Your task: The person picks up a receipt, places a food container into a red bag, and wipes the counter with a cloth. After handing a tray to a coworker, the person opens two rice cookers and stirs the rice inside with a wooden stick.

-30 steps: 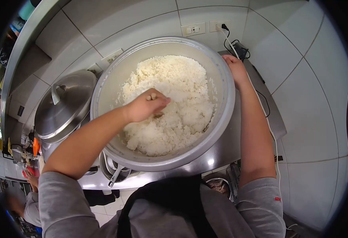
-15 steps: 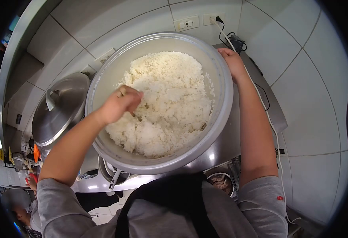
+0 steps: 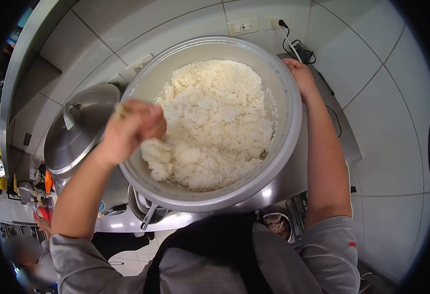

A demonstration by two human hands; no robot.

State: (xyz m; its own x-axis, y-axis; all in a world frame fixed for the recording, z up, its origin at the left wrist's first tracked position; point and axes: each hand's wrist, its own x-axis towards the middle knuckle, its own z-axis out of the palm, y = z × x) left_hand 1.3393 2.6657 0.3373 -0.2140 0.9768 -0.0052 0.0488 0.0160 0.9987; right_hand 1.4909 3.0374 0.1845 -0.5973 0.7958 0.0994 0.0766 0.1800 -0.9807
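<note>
A large, wide pot (image 3: 289, 142) full of cooked white rice (image 3: 220, 112) stands in front of me. My left hand (image 3: 135, 126) is a closed fist over the pot's left side, blurred by motion. It grips what looks like a rice paddle (image 3: 121, 110); a pale handle end pokes out above the fist, and the lower end is smeared and lost among lifted rice. Against the pot's outer right side, my right hand (image 3: 299, 77) holds the rim, its fingertips partly hidden.
A domed metal lid (image 3: 85, 130) stands left of the pot. Below the pot is a metal pan (image 3: 149, 215) with a handle. A bowl (image 3: 277, 225) of brownish food sits near my apron. Cords and a plug (image 3: 282, 23) run along the right wall. Another person (image 3: 31, 252) is at lower left.
My left hand has moved left and toward the pot's near-left rim, lifting rice with the paddle. My right hand stays on the rim. The whole view has shifted slightly.
</note>
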